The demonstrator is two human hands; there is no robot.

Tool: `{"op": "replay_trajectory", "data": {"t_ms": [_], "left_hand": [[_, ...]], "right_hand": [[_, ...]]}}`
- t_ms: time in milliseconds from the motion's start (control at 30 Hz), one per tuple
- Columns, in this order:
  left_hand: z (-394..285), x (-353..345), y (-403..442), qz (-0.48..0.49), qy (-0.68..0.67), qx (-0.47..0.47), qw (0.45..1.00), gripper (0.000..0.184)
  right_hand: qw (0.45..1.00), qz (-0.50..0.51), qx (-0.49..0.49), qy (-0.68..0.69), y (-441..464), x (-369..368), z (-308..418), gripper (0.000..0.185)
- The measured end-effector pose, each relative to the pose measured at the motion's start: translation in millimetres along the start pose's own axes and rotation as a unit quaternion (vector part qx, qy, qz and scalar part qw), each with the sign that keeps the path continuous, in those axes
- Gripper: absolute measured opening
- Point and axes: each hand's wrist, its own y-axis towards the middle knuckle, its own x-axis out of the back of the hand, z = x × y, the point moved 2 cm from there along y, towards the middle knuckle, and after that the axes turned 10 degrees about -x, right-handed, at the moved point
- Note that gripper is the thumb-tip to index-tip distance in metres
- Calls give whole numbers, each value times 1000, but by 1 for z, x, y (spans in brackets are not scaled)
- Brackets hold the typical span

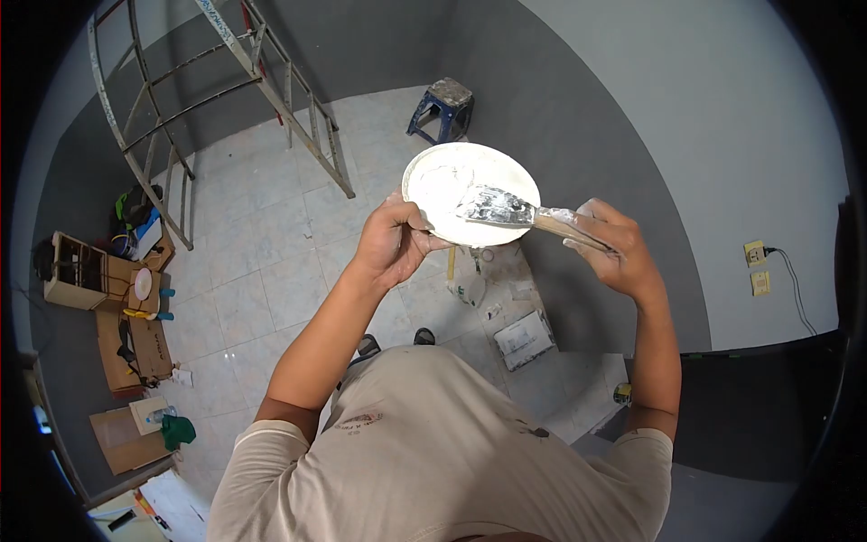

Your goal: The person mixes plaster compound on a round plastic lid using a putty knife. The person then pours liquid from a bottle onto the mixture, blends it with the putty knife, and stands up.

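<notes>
Both bare arms reach forward, the left hand pinching and the right hand curled in a grip.

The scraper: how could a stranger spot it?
Above the beige shirt, the left hand holds a round white container. The scraper crosses its right edge, handle in the right hand. A dark, white-smeared blade sets it apart from the container.

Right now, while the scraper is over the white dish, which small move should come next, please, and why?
Perhaps draw the scraper lightly through the white paste to gather it: the blade is smeared unevenly, with dark patches showing. The left hand supports the white dish, and the right hand grips the handle.
</notes>
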Motion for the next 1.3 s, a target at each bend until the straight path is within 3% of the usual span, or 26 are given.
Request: {"op": "replay_trajectory", "data": {"t_ms": [367,467,533,667,767,833,867,933,1033,1233,1300], "left_hand": [[3,-24,-4,-2,5,-10,1000,62],[10,-24,-2,0,37,-19,999,69],[12,-24,-3,22,36,13,999,87],[17,-27,-8,27,74,8,997,89],[22,-31,-12,28,73,-2,997,92],[24,-35,-14,10,64,1,998,96],[24,-35,-14,9,65,-1,998,96],[26,-33,-16,10,95,1,995,92],[29,-31,-15,11,106,10,994,90],[34,-36,-16,30,87,18,996,86],[33,-41,-15,18,66,10,998,84]], "right_hand": [[996,-35,-59,58,-15,-16,-7,29],[976,-106,-109,156,-19,-15,-12,28],[954,-60,-195,217,-21,-9,-13,29],[929,-85,-212,291,-25,-20,-11,28],[928,-142,-207,277,-27,-27,3,28],[958,-196,-130,164,-26,-27,15,28],[958,-196,-129,165,-26,-26,17,28],[985,-165,-49,18,-27,-28,26,30],[986,-166,-19,-18,-28,-38,33,34],[980,-135,14,-145,-14,-33,39,38],[983,-132,-12,-127,-19,-38,32,36]]}}
